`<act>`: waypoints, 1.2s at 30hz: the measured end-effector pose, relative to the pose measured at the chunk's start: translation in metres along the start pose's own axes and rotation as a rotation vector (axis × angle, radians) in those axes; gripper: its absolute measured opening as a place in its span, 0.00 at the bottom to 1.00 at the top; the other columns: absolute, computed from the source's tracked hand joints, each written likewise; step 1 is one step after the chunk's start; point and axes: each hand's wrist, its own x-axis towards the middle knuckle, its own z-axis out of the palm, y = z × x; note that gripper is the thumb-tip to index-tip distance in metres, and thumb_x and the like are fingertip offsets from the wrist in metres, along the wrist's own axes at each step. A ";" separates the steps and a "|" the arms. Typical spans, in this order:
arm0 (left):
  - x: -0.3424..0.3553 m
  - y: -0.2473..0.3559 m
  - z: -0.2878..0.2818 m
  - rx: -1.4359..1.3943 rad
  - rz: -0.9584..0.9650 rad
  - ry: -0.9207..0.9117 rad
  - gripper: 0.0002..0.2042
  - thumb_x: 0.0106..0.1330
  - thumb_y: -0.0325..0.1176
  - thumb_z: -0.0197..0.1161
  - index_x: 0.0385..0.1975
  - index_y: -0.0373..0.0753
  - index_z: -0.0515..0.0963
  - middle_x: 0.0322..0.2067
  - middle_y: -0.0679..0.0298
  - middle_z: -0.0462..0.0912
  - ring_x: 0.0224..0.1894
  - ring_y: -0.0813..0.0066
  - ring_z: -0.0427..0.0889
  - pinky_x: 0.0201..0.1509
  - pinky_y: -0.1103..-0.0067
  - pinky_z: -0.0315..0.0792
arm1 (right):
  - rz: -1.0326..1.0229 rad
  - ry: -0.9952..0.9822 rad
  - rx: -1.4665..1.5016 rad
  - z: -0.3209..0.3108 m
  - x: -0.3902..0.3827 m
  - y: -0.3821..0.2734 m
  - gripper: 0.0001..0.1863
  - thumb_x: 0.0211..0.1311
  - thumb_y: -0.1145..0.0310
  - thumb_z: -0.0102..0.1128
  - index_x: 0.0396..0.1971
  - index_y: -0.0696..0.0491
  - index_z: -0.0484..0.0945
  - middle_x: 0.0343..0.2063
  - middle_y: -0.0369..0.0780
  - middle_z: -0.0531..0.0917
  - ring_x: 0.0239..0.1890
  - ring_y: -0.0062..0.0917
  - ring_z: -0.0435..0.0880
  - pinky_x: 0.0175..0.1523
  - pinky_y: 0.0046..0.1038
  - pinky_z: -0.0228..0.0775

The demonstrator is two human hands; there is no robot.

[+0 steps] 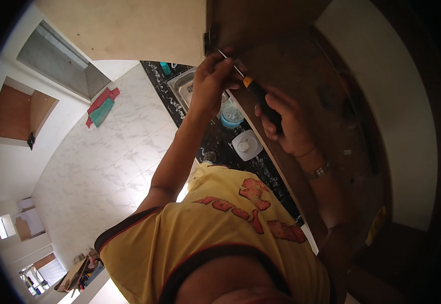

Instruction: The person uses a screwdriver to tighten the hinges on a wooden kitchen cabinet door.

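Note:
A screwdriver (263, 99) with a black and orange handle lies in my right hand (289, 121), whose fingers wrap round the grip. Its thin metal shaft points up and left toward a dark hinge (208, 41) on the edge of a pale wooden cabinet door (144, 30). Close to the shaft's tip is my left hand (213, 78), thumb and fingers drawn together just below the hinge. Whatever those fingers may pinch is hidden. The tip's exact contact with the hinge is too dark to make out.
Below the brown cabinet interior (301, 76) runs a black patterned counter (220, 144). It carries a steel sink (182, 83), a clear bluish container (231, 114) and a white square-lidded container (247, 145). Red and green cloths (101, 109) lie on the tiled floor (114, 152).

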 end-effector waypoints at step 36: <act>-0.017 0.011 0.028 -0.212 -0.112 -0.019 0.15 0.73 0.32 0.65 0.54 0.33 0.75 0.37 0.60 0.84 0.41 0.69 0.87 0.42 0.76 0.84 | -0.375 0.232 -0.878 0.019 -0.010 -0.001 0.18 0.71 0.68 0.63 0.56 0.59 0.75 0.39 0.50 0.84 0.37 0.35 0.88 0.37 0.36 0.79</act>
